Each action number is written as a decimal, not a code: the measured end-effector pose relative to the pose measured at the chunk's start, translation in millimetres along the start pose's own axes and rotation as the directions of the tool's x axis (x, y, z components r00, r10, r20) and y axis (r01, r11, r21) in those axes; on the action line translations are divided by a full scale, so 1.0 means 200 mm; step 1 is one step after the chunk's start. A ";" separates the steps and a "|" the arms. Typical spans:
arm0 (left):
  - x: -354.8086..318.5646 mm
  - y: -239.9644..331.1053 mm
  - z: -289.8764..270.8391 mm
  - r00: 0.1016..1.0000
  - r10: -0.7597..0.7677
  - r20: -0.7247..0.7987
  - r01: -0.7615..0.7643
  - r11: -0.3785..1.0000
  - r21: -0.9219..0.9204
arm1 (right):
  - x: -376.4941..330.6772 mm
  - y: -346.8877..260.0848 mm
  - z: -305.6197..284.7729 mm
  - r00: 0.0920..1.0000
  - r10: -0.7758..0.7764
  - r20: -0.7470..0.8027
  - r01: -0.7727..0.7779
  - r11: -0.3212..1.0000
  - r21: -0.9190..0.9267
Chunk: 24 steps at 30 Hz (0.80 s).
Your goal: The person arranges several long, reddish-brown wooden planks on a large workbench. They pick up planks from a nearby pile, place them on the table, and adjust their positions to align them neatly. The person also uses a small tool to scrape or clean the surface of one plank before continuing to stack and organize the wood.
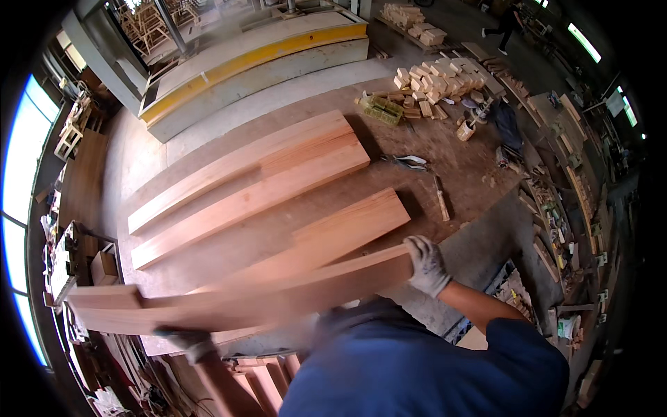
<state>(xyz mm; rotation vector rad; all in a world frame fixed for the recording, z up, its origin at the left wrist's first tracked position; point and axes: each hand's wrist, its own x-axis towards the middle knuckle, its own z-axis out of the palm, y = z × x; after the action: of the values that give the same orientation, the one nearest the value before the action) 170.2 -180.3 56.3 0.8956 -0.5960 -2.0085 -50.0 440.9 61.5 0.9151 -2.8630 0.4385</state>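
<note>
Over the near edge of the big brown table [410, 184], 1 long board [313, 292] is held up by 2 gloved hands. Its left end is poked out past the table's left edge. Its right end is gripped by the right hand [427, 265], with the fingers curled over the end. Its bottom edge, close to the left end, is met by the left hand [187, 344]; that part is blurry, so how tightly the fingers are closed cannot be told.

The board could be dropped if its weight is let go at the left end. The flat board [326, 236] just behind could be bumped if the long board is tipped forward, and fingers could be squashed between them.

On the table, 2 more boards [306, 177] are laid toward the far edge. By the right edge, pliers [406, 162] and a thin tool [442, 198] are left lying. A yellow-green jug [381, 110] and a pile of wood blocks [441, 80] are kept near the far right corner. Past the far edge, a big machine [257, 59] is trimmed in yellow. The room is lit by windows [24, 181] at the left.
</note>
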 end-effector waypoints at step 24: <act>-0.41 -0.04 1.48 0.585 -0.309 0.750 -0.808 -0.304 0.505 | 0.40 -0.01 0.07 0.805 0.543 0.240 -0.368 0.140 0.919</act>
<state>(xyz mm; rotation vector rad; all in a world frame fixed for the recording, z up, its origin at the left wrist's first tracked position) -29.7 -82.0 269.1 0.3814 -2.9503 -0.6309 -113.9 391.2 63.3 -0.1354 -2.4014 2.3457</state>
